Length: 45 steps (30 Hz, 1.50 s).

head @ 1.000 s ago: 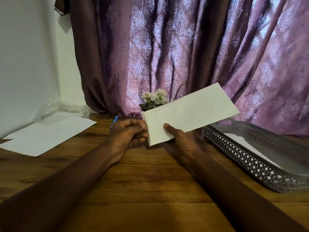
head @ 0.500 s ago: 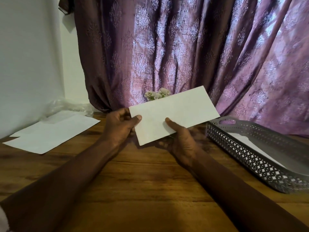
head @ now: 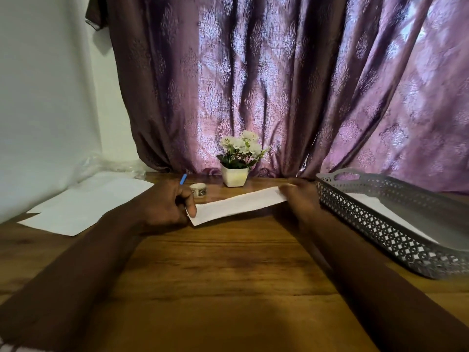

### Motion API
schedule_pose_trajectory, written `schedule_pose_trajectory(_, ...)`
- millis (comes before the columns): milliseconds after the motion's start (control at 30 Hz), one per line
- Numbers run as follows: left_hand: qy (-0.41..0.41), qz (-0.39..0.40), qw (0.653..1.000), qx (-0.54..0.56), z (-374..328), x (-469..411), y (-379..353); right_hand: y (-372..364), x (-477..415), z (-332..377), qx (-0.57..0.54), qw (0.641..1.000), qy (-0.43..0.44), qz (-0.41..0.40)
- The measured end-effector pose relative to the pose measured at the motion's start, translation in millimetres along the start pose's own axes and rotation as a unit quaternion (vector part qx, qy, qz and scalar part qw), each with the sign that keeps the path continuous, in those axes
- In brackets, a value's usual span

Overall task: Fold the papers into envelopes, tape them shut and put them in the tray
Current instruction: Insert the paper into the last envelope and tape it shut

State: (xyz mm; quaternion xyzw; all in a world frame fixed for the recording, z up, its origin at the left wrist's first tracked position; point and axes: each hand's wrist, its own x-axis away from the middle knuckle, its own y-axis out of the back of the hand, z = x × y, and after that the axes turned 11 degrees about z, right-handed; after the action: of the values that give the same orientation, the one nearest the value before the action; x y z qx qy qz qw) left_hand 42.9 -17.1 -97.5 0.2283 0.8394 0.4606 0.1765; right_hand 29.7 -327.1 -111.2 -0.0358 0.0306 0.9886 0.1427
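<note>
Folded paper [head: 238,205] is held low, just in front of the flower pot [head: 234,177], tilted with its right end higher. I cannot tell whether it touches the counter [head: 228,270].

Left hand [head: 162,205] pinches the paper's left end, thumb on top, fingers curled. Right hand [head: 302,196] grasps the right end. It is blurred, so finger detail is unclear.

Tape roll [head: 198,191] sits just left of the flower pot, with no hand on it. A blue pen [head: 183,179] pokes out behind the left hand. No tape shows on the visible face of the folded paper, and the other face is hidden.

Tray [head: 368,219] stands right of the flower pot. A white piece [head: 378,207] lies flat inside, probably a finished envelope.

Loose sheets [head: 83,204] lie flat and unfolded, well left of the flower pot.

Judgement: the task is part way through. At least one piece is in the tray. The one in hand is folded, its sealing is unconfirmed, and it is not yet in the tray. Several sheets remain to fold, tape and put away.
</note>
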Motion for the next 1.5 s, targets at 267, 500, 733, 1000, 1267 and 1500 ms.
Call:
schedule_pose_trajectory(267, 0.115, -0.063, 0.978, -0.161, -6, -3, 0, -5, 10, -8, 0.505, 0.850, 0.076, 0.133)
schedule_pose_trajectory(500, -0.036, 0.011, 0.989, -0.143, -25, -25, -53, -41, 12, -22, 0.607, 0.733, 0.134, 0.276)
schedule_pose_trajectory(733, 0.066, 0.121, 0.968, -0.210, -21, -44, -65, -51, 10, -25, 0.629, 0.720, 0.104, 0.273)
schedule_pose_trajectory(1000, 0.166, 0.103, 0.961, -0.196, -2, -18, -45, -49, 10, -27, 0.632, 0.736, 0.050, 0.238)
schedule_pose_trajectory(1267, 0.104, -0.105, 0.986, -0.071, -4, -39, -20, -49, 4, -21, 0.659, 0.725, 0.135, 0.149)
schedule_pose_trajectory(1500, 0.117, -0.131, 0.951, -0.254, 3, -71, -17, -54, -4, -19, 0.619, 0.748, 0.218, 0.095)
